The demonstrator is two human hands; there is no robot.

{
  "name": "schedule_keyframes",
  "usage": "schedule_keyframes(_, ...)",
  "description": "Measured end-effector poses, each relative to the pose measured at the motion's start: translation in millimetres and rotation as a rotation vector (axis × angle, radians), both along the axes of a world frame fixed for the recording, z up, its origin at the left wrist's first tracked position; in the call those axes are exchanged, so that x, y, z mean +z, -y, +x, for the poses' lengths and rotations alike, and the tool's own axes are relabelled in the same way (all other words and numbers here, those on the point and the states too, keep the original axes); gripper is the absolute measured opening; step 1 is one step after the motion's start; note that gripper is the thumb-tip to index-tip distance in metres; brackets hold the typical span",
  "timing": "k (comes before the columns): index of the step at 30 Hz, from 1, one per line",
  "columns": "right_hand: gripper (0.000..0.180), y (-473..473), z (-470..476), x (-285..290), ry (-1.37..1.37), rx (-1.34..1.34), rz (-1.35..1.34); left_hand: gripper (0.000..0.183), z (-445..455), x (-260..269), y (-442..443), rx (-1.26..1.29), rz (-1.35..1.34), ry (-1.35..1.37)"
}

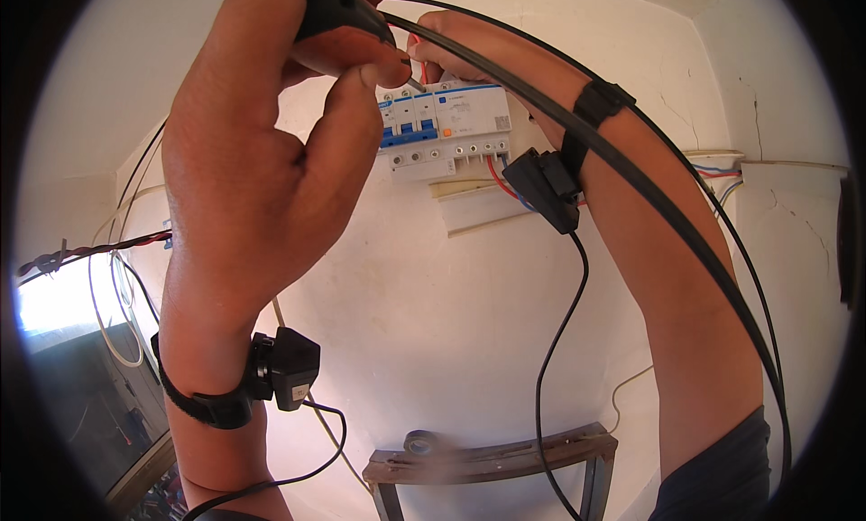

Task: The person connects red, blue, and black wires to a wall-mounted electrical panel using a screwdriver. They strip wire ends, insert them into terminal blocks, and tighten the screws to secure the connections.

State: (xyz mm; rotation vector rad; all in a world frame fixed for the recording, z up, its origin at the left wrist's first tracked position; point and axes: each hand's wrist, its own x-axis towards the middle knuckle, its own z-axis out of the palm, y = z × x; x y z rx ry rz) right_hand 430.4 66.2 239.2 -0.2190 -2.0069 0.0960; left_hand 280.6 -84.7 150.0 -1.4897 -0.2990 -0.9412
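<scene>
My left hand (270, 115) grips a screwdriver (342, 30) by its thick black and orange handle. Its metal shaft (415, 84) meets the top edge of a white circuit breaker (473, 111) with blue switch levers, mounted on the wall. Behind that top edge, the fingers of my right hand (443, 47) are at a red wire (424, 71) running to the breaker's top; their tips are partly hidden. From the lower terminals, a red lower wire (497, 176) and a blue wire (504, 161) lead down behind a black device (544, 186) strapped to my right wrist.
Two thick black cables (609, 149) arc across my right arm. A white trunking piece (473, 206) slants below the breaker. Lower down stands a rusty metal frame (500, 461) with a tape roll (421, 442) on it. Twisted wires (101, 250) hang at left, near a dark panel (95, 392).
</scene>
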Motion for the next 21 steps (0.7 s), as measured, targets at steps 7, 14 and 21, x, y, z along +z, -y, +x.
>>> schedule_keyframes(7,0.020,-53.0,-13.9,39.1,0.113,0.051,0.118,0.058,1.8,0.9,2.4,-0.005,0.007,-0.010)
schedule_keyframes(14,0.018,-70.6,-28.2,49.6,0.069,0.006,0.089,0.059,4.1,3.1,2.3,-0.006,0.010,-0.020)
schedule_keyframes(21,0.015,-74.5,-32.8,50.4,0.012,-0.014,0.118,0.059,3.3,4.6,8.4,0.028,0.008,-0.036)
